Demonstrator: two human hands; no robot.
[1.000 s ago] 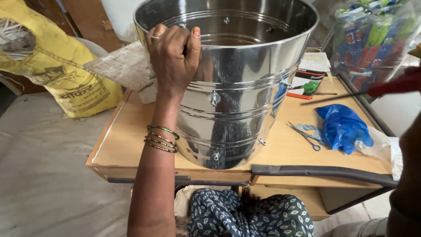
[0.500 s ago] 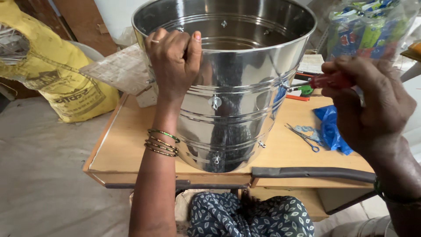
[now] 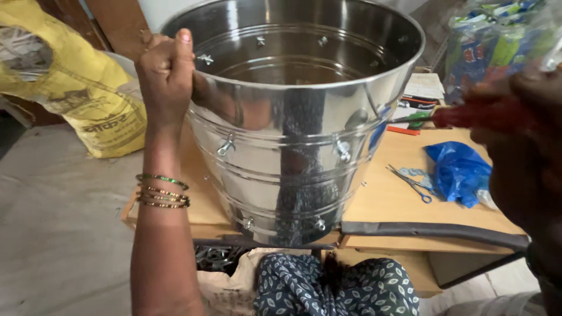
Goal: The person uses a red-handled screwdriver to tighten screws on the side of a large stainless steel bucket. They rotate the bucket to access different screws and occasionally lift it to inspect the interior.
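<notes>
A big shiny steel bucket [image 3: 293, 134] stands tilted on a low wooden table [image 3: 404, 199], with small bolts showing on its side bands. My left hand [image 3: 167, 76], bangles on its wrist, grips the bucket's rim on the left. My right hand [image 3: 521, 152] is close to the camera at the right edge, blurred, closed around the red handle of a screwdriver [image 3: 468, 114] whose shaft points left toward the bucket's right side.
A yellow sack [image 3: 70, 99] leans at the far left. Scissors [image 3: 413, 182] and a blue plastic bag [image 3: 459, 172] lie on the table's right part. A clear bag of colourful packets [image 3: 497, 47] hangs at upper right. Patterned cloth [image 3: 333, 287] covers my lap.
The bucket has turned and come nearer, so its bolts sit in new spots. My right hand with the screwdriver has come in from the right and now sits closer to the camera.
</notes>
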